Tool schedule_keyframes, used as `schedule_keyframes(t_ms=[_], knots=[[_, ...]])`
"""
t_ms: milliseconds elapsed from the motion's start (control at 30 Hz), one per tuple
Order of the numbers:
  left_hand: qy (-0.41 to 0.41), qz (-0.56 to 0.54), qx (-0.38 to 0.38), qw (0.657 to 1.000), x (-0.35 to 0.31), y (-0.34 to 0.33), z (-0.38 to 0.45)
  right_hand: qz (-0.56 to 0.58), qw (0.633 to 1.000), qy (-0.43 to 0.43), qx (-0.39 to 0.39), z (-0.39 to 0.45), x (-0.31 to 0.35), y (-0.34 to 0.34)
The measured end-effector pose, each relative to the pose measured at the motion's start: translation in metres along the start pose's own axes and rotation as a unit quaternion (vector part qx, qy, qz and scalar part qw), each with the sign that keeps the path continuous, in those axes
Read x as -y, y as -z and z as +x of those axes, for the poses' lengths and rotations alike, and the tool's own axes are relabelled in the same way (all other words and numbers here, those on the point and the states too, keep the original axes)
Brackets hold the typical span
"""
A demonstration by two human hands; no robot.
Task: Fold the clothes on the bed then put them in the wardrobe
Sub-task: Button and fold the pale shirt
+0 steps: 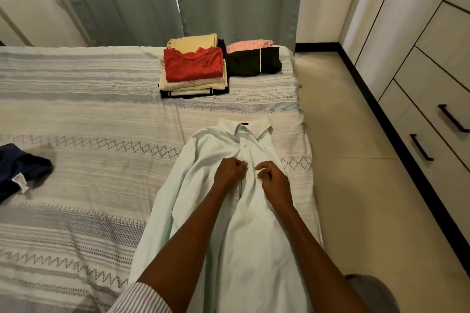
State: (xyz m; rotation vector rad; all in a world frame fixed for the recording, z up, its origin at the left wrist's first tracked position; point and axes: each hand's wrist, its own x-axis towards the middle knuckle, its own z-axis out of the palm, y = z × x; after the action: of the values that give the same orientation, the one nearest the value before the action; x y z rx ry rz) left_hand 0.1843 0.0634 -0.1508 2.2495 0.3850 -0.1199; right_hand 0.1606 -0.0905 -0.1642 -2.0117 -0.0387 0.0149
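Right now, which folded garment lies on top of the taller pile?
The red top; it crowns the left pile, while the black garment fronts the lower right one.

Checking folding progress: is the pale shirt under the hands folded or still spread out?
Spread out. The pale shirt lies full length, collar up, while the left hand and right hand pinch its button placket.

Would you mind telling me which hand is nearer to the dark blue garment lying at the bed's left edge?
Left. The left hand is on the shirt toward the dark blue garment; the right hand lies beyond it.
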Motion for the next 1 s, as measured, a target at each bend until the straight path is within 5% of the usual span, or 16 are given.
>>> schedule_keyframes(t_ms=[367, 500, 767, 900, 1000], knots=[[0.148, -0.194, 0.050, 0.968, -0.023, 0.014, 0.006, -0.182, 0.955, 0.223, -0.070, -0.002, 0.004, -0.011], [0.194, -0.274, 0.096, 0.937, -0.019, 0.024, 0.004, -0.251, 0.957, 0.123, -0.076, -0.004, 0.007, -0.027], [0.184, -0.287, 0.118, 0.933, -0.018, 0.023, -0.002, -0.222, 0.959, 0.051, -0.167, -0.003, 0.015, -0.041], [0.131, -0.255, 0.077, 0.955, -0.016, 0.022, -0.001, -0.165, 0.973, 0.031, -0.156, 0.005, 0.007, -0.036], [0.049, -0.089, 0.023, 0.995, -0.007, 0.022, 0.002, -0.116, 0.981, 0.030, -0.152, 0.009, 0.003, -0.032]])
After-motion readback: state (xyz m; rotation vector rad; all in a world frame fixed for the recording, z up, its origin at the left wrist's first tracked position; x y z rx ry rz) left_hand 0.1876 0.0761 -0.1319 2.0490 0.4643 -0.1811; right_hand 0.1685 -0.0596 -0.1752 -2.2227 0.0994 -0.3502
